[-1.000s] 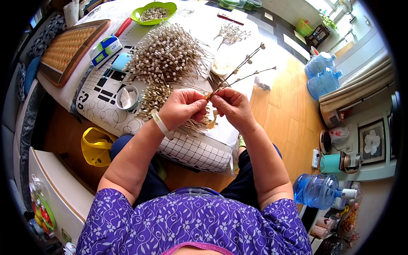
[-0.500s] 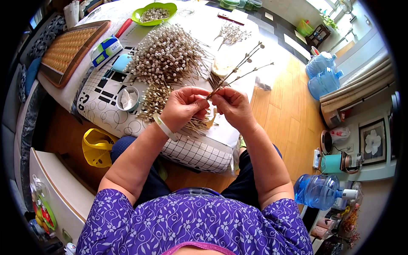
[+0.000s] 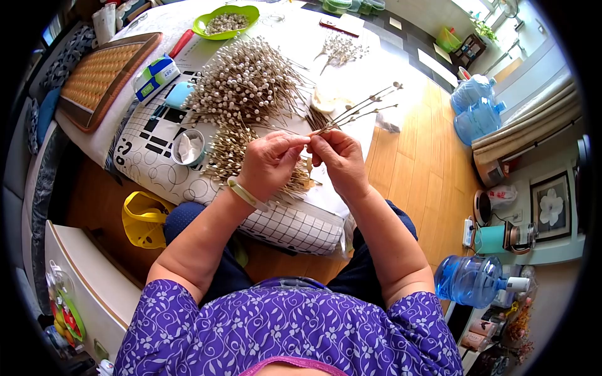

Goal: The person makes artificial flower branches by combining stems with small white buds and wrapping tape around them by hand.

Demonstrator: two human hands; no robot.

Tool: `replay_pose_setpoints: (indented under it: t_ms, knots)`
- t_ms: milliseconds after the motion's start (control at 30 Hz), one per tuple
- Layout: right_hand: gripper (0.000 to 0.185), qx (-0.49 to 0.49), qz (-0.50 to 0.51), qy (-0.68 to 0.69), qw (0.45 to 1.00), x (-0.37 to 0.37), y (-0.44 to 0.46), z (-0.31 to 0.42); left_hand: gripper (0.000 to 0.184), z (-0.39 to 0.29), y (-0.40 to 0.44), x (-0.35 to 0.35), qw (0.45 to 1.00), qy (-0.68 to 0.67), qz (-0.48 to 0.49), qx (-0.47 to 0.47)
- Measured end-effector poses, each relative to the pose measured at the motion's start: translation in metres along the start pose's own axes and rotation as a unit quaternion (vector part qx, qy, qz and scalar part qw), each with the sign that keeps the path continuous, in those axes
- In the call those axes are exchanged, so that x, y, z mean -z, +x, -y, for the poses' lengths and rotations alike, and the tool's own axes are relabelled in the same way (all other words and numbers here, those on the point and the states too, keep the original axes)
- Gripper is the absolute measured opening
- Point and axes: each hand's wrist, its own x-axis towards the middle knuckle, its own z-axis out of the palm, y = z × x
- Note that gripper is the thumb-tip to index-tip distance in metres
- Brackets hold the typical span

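My right hand (image 3: 339,160) is closed on a thin brown budded twig (image 3: 359,111), whose several branches slant up and right with small buds. My left hand (image 3: 271,161) is pinched, its fingertips meeting the right fingertips near the twig's lower end. Whatever lies between the left fingers is too small to make out. Just beyond my hands spreads a big heap of white-tipped stems (image 3: 244,84). A smaller bunch of cream-tipped stems (image 3: 227,150) lies partly behind my left hand. A whitish roll-like object (image 3: 328,102) and dark stems sit behind my right hand.
On the table (image 3: 166,135) are a small tub (image 3: 188,148), a tissue pack (image 3: 157,78), a green bowl (image 3: 226,25) of white beads, a phone (image 3: 339,27) and a separate small bunch of stems (image 3: 342,49). A yellow bag (image 3: 144,219) stands lower left; water bottles (image 3: 467,281) are at right.
The budded twig has tipped lower toward the right, and its branches now lie flatter. My right hand has turned and shifted slightly left; my left fingertips remain close to it.
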Motion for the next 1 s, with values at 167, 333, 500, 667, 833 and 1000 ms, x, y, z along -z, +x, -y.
replay_pose_setpoints:
  t_ms: [167,333,500,667,833,1000]
  knots:
    - [0.01,-0.016,-0.004,-0.013,1.0,-0.002,0.001,0.001,0.017,0.001,-0.004,-0.001,0.999,-0.016,0.0,0.048]
    - [0.008,-0.012,-0.01,-0.064,0.998,0.0,0.003,-0.002,0.012,-0.002,0.003,0.004,0.891,-0.287,0.019,0.353]
    - [0.007,0.027,0.013,-0.053,0.998,0.0,0.005,-0.005,0.013,-0.001,0.004,0.016,0.832,-0.362,0.109,0.406]
    - [0.008,-0.029,0.02,-0.073,0.997,0.003,0.005,0.003,0.008,0.0,0.003,0.011,0.888,-0.282,0.06,0.358]
    - [0.01,-0.056,0.022,-0.009,0.998,0.004,0.004,0.0,0.006,0.003,-0.002,0.001,0.947,-0.165,0.028,0.273]
    - [0.009,-0.043,0.017,-0.002,0.999,0.003,0.004,-0.001,0.005,0.005,-0.004,0.0,0.965,-0.113,0.03,0.234]
